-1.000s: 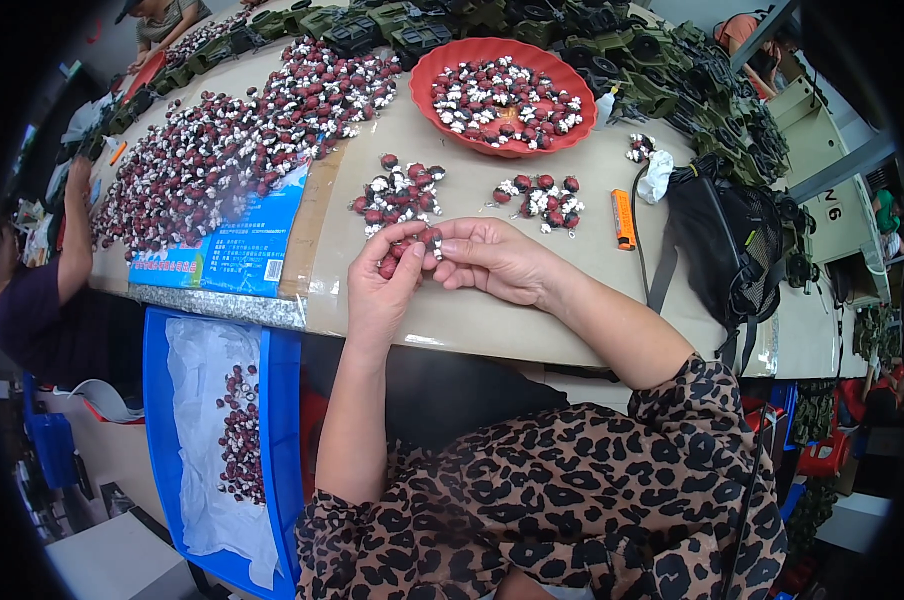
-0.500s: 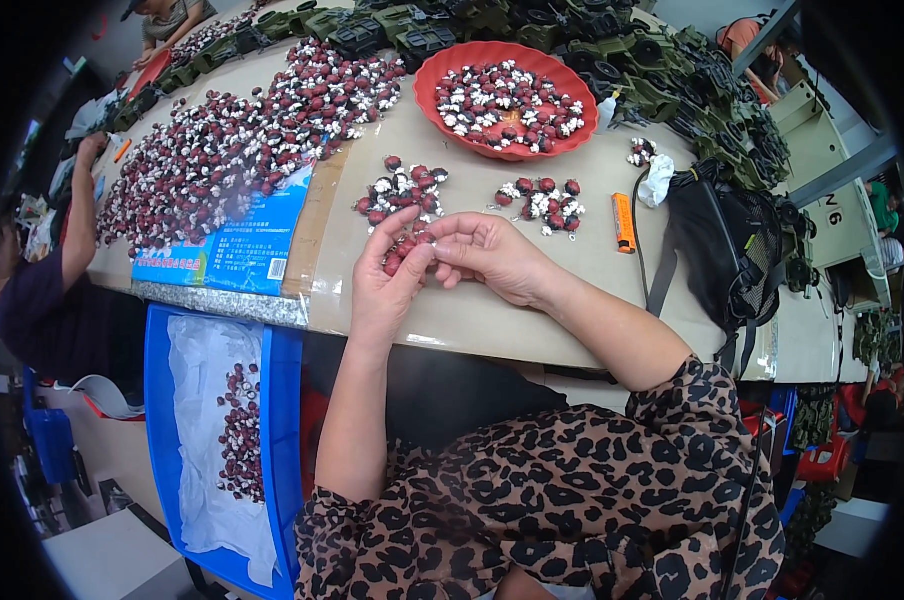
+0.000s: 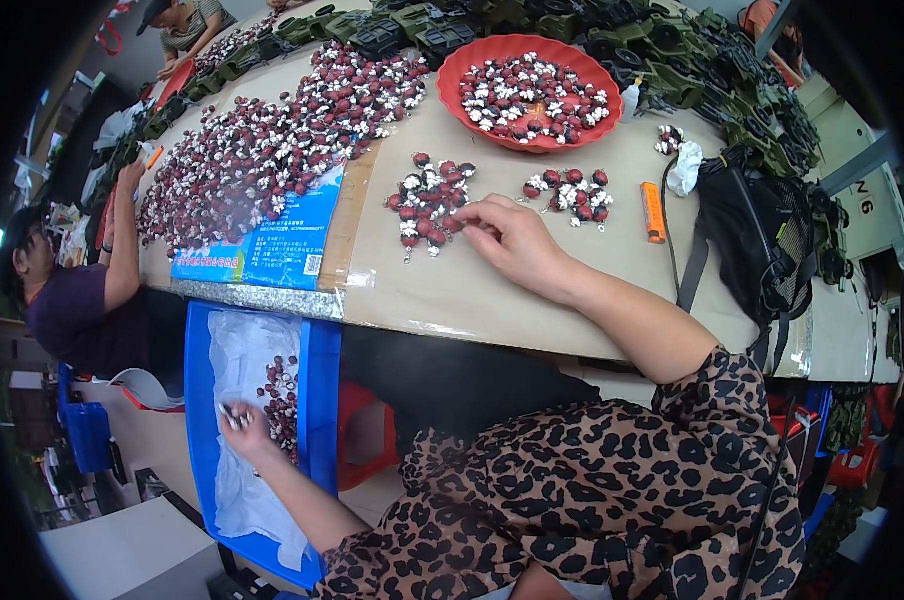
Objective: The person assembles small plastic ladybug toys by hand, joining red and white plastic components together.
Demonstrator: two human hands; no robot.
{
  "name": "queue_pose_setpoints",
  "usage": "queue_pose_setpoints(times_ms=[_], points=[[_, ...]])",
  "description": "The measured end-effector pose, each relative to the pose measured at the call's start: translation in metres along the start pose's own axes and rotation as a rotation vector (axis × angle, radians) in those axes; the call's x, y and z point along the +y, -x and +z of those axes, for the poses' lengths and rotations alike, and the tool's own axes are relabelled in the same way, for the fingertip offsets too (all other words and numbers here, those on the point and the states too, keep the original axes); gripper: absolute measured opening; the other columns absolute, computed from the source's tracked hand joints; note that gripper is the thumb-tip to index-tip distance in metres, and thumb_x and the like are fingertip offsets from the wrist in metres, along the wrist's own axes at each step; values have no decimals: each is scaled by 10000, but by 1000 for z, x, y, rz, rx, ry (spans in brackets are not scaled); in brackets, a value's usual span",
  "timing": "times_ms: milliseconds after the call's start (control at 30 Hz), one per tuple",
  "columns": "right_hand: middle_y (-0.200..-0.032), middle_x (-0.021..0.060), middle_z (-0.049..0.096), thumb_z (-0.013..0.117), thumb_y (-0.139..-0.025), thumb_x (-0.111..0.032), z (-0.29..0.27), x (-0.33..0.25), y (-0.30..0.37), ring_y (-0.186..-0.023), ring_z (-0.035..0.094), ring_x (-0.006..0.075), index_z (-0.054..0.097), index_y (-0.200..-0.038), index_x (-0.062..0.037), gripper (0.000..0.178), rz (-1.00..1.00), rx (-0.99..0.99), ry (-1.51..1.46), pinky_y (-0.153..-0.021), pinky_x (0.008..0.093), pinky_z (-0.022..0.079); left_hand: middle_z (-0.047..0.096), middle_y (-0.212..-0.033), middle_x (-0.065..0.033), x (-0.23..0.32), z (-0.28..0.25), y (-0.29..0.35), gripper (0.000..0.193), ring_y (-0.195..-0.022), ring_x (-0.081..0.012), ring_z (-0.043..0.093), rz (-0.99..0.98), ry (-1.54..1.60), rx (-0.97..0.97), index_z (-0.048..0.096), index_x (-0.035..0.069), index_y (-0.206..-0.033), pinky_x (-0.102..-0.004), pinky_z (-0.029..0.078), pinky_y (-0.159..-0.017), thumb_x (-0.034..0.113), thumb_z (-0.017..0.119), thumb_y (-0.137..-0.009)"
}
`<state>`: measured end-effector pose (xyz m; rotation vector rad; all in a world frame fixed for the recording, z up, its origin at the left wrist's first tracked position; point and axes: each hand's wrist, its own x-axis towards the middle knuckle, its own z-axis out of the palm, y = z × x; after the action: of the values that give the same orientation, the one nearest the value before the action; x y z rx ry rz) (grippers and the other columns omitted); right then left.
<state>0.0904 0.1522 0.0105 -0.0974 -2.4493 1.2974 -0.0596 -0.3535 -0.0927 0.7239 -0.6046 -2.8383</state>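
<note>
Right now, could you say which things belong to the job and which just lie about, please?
Likely job: small red-white pieces by right hand; blue bin by left hand; red bowl.
Likely lying about: orange item; crumpled white wad; black bag.

From my remote feed, I see a blue printed sheet (image 3: pixel 282 272) bearing rows of small pale characters, a line of larger red ones and a barcode (image 3: pixel 313 265). A pale cabinet (image 3: pixel 862 197) at right shows a dark letter and numeral. Dark marks on the slim orange case (image 3: pixel 653 213) are too small to read.
</note>
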Motion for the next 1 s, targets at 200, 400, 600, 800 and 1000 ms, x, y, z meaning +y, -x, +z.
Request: queue_pose_setpoints(times_ms=[200,400,600,800,1000], points=[[-905,115,487,566,-776,-139,5,-15,-2,-810,546,284,527,-1026,-79,260,11,-93,255,-710,373,439,534,-932,-127,102,-97,-35,291,-775,-232,532,38,9,645,507,-6,-1005,-321,478,-622,98,536,-735],[-918,119,498,583,-758,-130,5,-3,-5,-828,541,280,518,-968,-64,230,30,-78,133,-717,369,436,230,-1313,-230,37,-38,4,794,-1200,-339,251,288,-1202,816,280,70,-1294,-454,277,-956,268,659,-625],[-795,65,534,547,-819,-154,4,-3,-5,-673,546,145,533,-946,-24,182,32,7,19,-619,277,452,480,-1109,-164,-71,77,54,432,-1024,-234,456,920,-1450,-116,445,-1,-1166,-327,337,-903,115,546,-763],[-733,28,547,480,-878,-255,-8,5,-8,-523,474,55,552,-950,-33,244,499,-129,-736,-460,185,399,570,-928,-57,-226,157,157,215,-755,-70,518,430,-1137,-867,539,-15,-1036,-183,413,-654,42,513,-830],[-733,19,548,451,-891,-225,-5,4,-2,-539,503,45,508,-958,-46,200,617,-204,-1312,-474,179,432,503,-1057,-83,-290,172,201,340,-784,-67,515,67,-977,-1264,478,-12,-1141,-182,429,-683,-33,519,-804]])
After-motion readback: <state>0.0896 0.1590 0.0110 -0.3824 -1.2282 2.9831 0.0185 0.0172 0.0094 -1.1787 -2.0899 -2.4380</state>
